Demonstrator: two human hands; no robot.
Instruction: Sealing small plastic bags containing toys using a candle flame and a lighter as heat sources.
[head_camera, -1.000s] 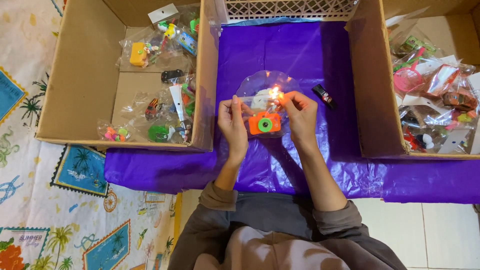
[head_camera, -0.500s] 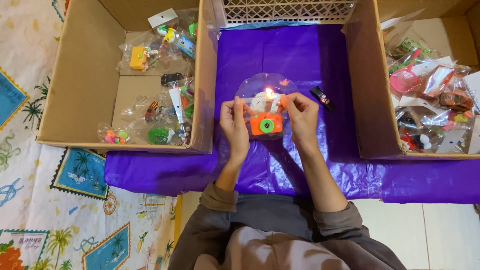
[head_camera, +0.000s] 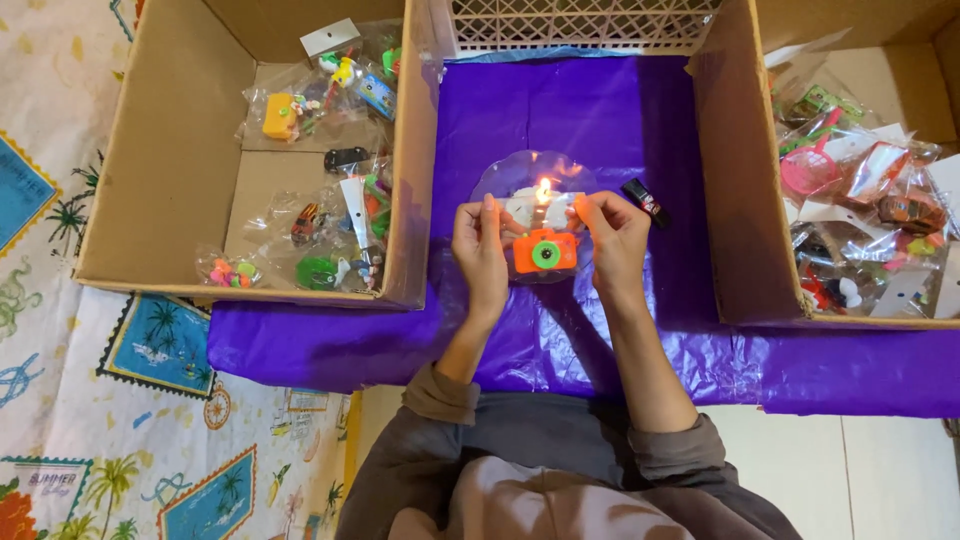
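Orange toy camera (head_camera: 545, 251), with a green ring round its lens, is held up in a clear plastic bag (head_camera: 530, 195) over the middle of the purple sheet (head_camera: 590, 110), between the two cardboard boxes. Seen from the head camera, the bag's left edge is pinched by the left hand (head_camera: 480, 245), fingers closed on the plastic, thumb in front. On the other side the bag's right edge is gripped by the right hand (head_camera: 615, 240), fingers likewise closed on it. A small candle flame (head_camera: 544, 189) is seen just above the toy, between the two hands, close against the top of the bag. A small black lighter (head_camera: 645, 202) is lying on the purple sheet, just beside the right hand. To the left, an open cardboard box (head_camera: 160, 170) is laid with bagged small toys, a yellow one (head_camera: 279, 115) and a green one (head_camera: 318, 272) among them. To the right, a second box (head_camera: 725, 200) is piled with more packets, a pink net toy (head_camera: 808, 170) showing on top. A white lattice crate (head_camera: 580, 20) is set at the far edge of the sheet. Grey sleeves are seen at the bottom.
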